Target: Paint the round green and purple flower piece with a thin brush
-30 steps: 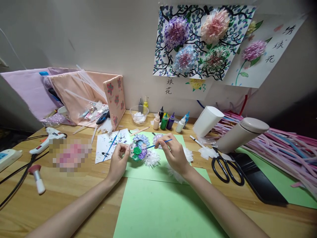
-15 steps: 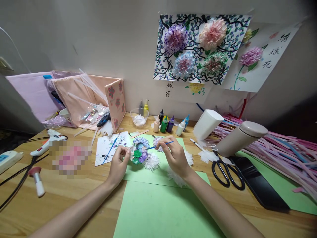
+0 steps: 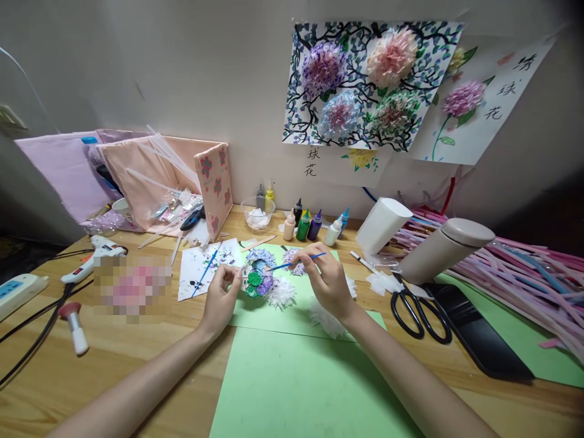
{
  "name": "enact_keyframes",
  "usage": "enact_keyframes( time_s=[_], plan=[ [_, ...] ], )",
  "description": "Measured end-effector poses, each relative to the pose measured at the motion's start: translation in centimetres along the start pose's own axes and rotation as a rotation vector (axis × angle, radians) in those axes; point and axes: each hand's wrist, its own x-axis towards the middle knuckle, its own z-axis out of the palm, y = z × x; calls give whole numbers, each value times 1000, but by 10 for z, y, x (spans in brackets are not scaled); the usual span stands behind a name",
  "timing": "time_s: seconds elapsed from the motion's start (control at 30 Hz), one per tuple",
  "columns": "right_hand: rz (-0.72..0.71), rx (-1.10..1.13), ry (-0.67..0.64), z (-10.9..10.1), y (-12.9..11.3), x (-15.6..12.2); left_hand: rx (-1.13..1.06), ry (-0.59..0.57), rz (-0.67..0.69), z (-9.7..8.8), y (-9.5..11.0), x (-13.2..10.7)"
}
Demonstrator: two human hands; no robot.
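L hand (image 3: 222, 295) pinching paint palette (image 3: 255, 278) by its edge, over green paper (image 3: 296, 383). R hand (image 3: 325, 278) gripping blue brush (image 3: 288, 264), tip at palette's R side. Step: prob. loading/mixing paint. Next move calls for palette kept level, light brush pressure.

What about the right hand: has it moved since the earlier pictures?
Yes: the right hand has moved slightly to the right, judged against the purple paint bottle.

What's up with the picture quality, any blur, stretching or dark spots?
In the head view, the grey bottle leans outward, likely from wide-angle stretch; the upper right edge is dark and blurry; a pixelated patch hides part of the desk; left hand and right hand look fairly sharp.
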Motion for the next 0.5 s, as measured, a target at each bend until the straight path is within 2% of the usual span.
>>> enact_keyframes(
  time_s=[0.13, 0.27, 0.4, 0.5],
  plan=[
    [30, 2, -50, -2, 0, 1, 2, -5, -14, 0, 1, 0],
    [44, -8, -7, -3, 0, 2, -4, 3, -18, 1, 1, 0],
    [39, -4, -52, -4, 1, 3, -5, -7, -20, 0, -1, 0],
    [35, -15, -26, -6, 1, 4, -6, -22, -14, -1, -3, 0]
  ],
)
